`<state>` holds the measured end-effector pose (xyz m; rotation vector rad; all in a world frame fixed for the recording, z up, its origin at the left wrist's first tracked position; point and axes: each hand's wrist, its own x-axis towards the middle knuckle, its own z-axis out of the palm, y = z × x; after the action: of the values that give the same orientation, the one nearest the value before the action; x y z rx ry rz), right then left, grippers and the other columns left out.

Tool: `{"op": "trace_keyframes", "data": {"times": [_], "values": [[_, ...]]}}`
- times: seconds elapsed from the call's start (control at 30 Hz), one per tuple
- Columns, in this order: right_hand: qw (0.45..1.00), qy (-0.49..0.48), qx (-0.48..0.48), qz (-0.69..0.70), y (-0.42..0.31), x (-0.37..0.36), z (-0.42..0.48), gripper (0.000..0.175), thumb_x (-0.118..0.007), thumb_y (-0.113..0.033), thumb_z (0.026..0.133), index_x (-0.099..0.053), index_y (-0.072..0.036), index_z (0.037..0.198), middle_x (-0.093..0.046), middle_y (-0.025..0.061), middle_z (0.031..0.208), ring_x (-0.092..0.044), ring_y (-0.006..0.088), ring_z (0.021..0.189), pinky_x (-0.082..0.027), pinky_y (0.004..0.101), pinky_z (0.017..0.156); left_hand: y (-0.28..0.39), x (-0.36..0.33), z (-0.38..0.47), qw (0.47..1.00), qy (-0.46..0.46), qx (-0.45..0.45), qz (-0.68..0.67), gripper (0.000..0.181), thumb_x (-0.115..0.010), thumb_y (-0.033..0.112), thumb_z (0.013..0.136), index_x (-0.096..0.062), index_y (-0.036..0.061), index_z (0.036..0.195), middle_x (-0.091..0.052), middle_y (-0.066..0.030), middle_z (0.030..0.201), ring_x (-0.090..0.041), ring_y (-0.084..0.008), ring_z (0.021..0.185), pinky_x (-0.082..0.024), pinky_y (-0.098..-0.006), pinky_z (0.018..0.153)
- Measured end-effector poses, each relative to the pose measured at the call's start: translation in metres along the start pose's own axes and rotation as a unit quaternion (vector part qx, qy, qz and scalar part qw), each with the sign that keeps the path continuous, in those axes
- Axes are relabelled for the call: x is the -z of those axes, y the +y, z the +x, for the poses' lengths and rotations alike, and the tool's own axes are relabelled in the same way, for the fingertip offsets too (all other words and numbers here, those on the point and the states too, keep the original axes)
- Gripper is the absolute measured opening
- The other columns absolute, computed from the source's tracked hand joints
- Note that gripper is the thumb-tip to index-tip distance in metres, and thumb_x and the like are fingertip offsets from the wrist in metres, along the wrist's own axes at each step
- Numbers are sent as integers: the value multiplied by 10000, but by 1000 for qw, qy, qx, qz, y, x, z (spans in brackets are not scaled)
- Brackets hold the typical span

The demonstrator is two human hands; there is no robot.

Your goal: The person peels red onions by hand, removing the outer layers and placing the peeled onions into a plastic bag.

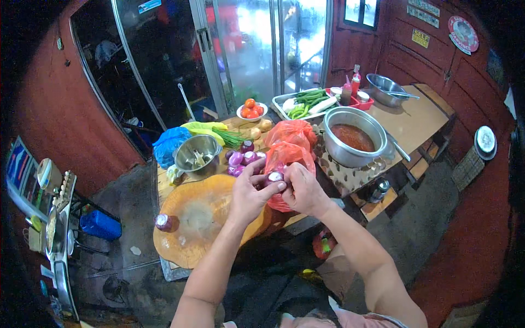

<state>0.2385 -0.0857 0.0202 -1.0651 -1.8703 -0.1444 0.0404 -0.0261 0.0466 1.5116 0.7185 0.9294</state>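
Observation:
My left hand [255,188] holds a red onion [274,178] whose trimmed white end faces up. At the onion's right edge, the bent fingers of my right hand [303,186] pinch its side; whether loose skin is between them is hidden. Both hands are above the right part of a thick round wooden chopping board [221,197]. Another red onion with a cut top [163,222] stands on the board's left edge. Beyond my hands lies a pile of red onions [238,160], some peeled. Red plastic bags [289,153] rest just behind and below my right hand.
A steel bowl with scraps [197,153] and a blue bag [170,145] sit behind the board. Tomatoes fill a white bowl [251,110]. A tray of vegetables [305,102] and a large pot of red sauce [354,137] stand farther right. Sliding glass doors [254,49] close the back.

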Motion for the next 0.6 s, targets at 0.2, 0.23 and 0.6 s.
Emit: {"op": "trace_keyframes", "data": {"times": [0.2, 0.23, 0.6], "values": [[996, 49, -32, -63, 7, -17, -4, 273, -702, 6, 869, -523, 1, 1075, -546, 210, 972, -590, 452, 919, -510, 545, 815, -20, -19, 5, 993, 78, -70, 47, 716, -918, 139, 928, -550, -22, 1521, -775, -166, 1277, -750, -206, 1136, -619, -350, 986], [997, 46, -28, -61, 6, -17, -3, 273, -702, 6, 869, -523, 1, 1075, -546, 210, 972, -590, 452, 919, -510, 545, 815, -25, -18, 8, 993, 83, -70, 46, 716, -918, 139, 928, -550, -22, 1521, -775, -166, 1277, -750, -206, 1136, -619, -350, 986], [992, 66, -108, 26, -7, 7, 3, 333, -858, 26, 863, -833, -26, 1191, -792, 125, 1138, -787, 228, 897, -643, 332, 787, -35, -11, 16, 995, 84, -44, -30, 786, -943, 156, 910, -501, -15, 1536, -767, -216, 1310, -749, -239, 1205, -600, -376, 1042]]}}
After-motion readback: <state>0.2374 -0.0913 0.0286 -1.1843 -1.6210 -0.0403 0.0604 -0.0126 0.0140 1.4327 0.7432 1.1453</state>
